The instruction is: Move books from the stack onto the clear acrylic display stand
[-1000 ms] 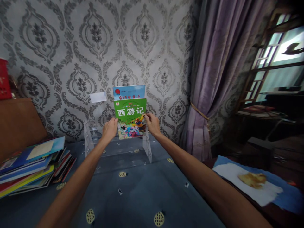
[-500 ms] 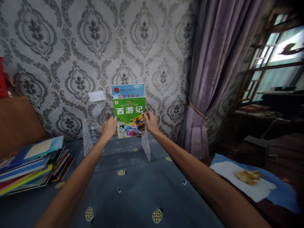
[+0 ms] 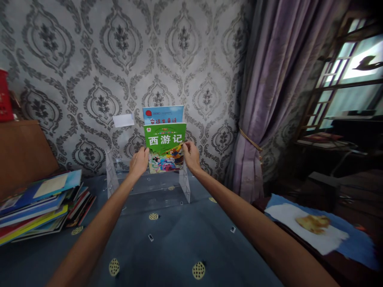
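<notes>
A green picture book [image 3: 165, 145] with white Chinese characters stands upright in a clear acrylic rack [image 3: 184, 185]. My left hand [image 3: 139, 160] is closed on the book's left edge, and my right hand [image 3: 191, 154] pinches its right edge. Behind it rises a blue book [image 3: 164, 114], its top strip with red lettering showing above the green one. The blue book's lower part is hidden. I cannot tell whether the green book's bottom edge rests on the rack.
On the left lies a stack of books [image 3: 44, 203] beside a brown box [image 3: 26, 151] and a red basket [image 3: 4, 95]. A white label [image 3: 123, 120] is by the patterned wall. A purple curtain [image 3: 266, 99] hangs right, near blue cloth [image 3: 363, 243] with white paper [image 3: 284, 217].
Both hands keep their grip on the green book, which has barely moved. The whole view has shifted slightly.
</notes>
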Demonstrator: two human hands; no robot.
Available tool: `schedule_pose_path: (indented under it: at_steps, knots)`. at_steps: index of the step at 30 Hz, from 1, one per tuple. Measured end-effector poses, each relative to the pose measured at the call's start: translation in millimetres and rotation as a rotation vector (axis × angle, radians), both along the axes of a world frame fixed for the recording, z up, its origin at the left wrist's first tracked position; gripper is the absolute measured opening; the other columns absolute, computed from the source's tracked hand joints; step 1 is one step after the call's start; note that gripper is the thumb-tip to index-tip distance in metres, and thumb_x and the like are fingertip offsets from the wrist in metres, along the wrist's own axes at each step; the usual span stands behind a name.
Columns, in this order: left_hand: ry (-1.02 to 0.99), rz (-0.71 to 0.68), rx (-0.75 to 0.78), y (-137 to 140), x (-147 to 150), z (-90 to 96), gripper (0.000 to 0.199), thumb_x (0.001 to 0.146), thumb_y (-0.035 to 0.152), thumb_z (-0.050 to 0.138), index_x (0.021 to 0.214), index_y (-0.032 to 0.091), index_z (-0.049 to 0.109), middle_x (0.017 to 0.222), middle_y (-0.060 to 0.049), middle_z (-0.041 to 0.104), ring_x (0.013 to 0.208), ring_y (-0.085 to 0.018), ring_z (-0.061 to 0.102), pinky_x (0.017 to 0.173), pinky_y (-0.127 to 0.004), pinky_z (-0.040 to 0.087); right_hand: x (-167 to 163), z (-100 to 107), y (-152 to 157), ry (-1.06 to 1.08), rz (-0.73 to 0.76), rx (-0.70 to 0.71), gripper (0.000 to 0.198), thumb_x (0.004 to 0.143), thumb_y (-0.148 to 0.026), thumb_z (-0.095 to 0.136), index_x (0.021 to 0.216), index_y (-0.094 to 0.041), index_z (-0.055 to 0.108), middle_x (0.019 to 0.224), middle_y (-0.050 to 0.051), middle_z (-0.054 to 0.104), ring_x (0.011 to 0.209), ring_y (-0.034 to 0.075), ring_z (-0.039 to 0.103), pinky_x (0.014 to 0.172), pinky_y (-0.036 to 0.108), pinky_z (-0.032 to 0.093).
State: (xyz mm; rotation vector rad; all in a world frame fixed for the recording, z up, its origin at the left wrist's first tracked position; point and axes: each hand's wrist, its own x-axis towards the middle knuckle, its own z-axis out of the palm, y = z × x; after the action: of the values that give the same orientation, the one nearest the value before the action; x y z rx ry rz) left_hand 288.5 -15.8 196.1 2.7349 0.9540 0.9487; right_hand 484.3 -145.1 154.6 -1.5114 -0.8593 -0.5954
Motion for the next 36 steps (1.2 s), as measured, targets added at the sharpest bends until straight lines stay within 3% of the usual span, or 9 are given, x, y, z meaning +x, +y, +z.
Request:
schedule_pose_path:
  at_steps: [16, 19, 22, 25, 30, 33, 36]
  knots:
    - [-0.103, -0.012, -0.008, -6.2, -6.3, -6.6, 0.03, 0.104, 0.033, 0.033, 0.119, 0.016, 0.053, 0.107, -0.015, 0.072, 0.103, -0.03, 0.068, 0.083, -0.037, 0.049, -19.1, 1.4, -14.6, 0.022, 0.028, 0.07, 0.028, 0.091, -0.042, 0.044, 0.098, -0.019, 0.056, 0.096, 0.01, 0.067, 0.09, 0.024, 0.063, 0.082, 0.038, 0.048]
    - [-0.146, -0.025, 0.015, -6.7, -11.9, -15.4, 0.03, 0.103, 0.032, 0.037, 0.123, 0.014, 0.05, 0.117, -0.017, 0.069, 0.112, -0.03, 0.064, 0.09, -0.039, 0.049, -27.5, -4.1, -25.6, 0.017, -0.01, 0.08, 0.025, 0.092, -0.042, 0.042, 0.094, -0.02, 0.054, 0.093, 0.008, 0.064, 0.088, 0.023, 0.059, 0.079, 0.036, 0.045]
    - [-0.256, -0.084, 0.102, -5.3, -21.2, -33.9, 0.028, 0.1, 0.029, 0.042, 0.122, 0.013, 0.051, 0.121, -0.017, 0.066, 0.118, -0.03, 0.059, 0.098, -0.042, 0.047, -43.0, -15.1, -37.3, 0.003, -0.015, 0.045, 0.028, 0.095, -0.044, 0.039, 0.08, -0.022, 0.048, 0.076, 0.002, 0.056, 0.073, 0.019, 0.052, 0.07, 0.031, 0.041]
    - [-0.373, -0.159, 0.218, -3.8, -33.4, -61.0, 0.025, 0.099, 0.029, 0.043, 0.117, 0.015, 0.053, 0.115, -0.015, 0.066, 0.114, -0.03, 0.059, 0.099, -0.045, 0.047, -68.1, -32.2, -43.5, -0.039, 0.056, -0.056, 0.037, 0.097, -0.046, 0.038, 0.069, -0.023, 0.042, 0.065, -0.002, 0.047, 0.065, 0.016, 0.046, 0.063, 0.029, 0.036]
    - [-0.349, -0.193, 0.254, -5.0, -60.8, -106.7, 0.023, 0.1, 0.029, 0.043, 0.116, 0.017, 0.054, 0.113, -0.012, 0.065, 0.11, -0.028, 0.059, 0.096, -0.045, 0.049, -129.0, -77.4, -39.5, -0.135, 0.302, -0.298, 0.044, 0.099, -0.044, 0.04, 0.06, -0.023, 0.036, 0.058, -0.004, 0.043, 0.057, 0.013, 0.042, 0.057, 0.026, 0.031]
    - [-0.32, -0.183, 0.25, -2.8, -81.3, -122.9, 0.021, 0.1, 0.027, 0.044, 0.116, 0.019, 0.054, 0.113, -0.011, 0.065, 0.11, -0.027, 0.059, 0.097, -0.042, 0.049, -168.3, -110.1, -36.5, -0.224, 0.524, -0.502, 0.044, 0.1, -0.038, 0.04, 0.059, -0.021, 0.037, 0.056, -0.004, 0.044, 0.055, 0.012, 0.042, 0.057, 0.027, 0.029]
    - [-0.314, -0.114, 0.239, 7.7, -102.3, -127.8, 0.02, 0.1, 0.025, 0.045, 0.115, 0.019, 0.056, 0.112, -0.011, 0.066, 0.109, -0.026, 0.059, 0.097, -0.042, 0.049, -199.0, -136.8, -35.5, -0.313, 0.704, -0.709, 0.042, 0.101, -0.034, 0.038, 0.061, -0.021, 0.039, 0.059, -0.002, 0.047, 0.057, 0.012, 0.043, 0.06, 0.028, 0.03]
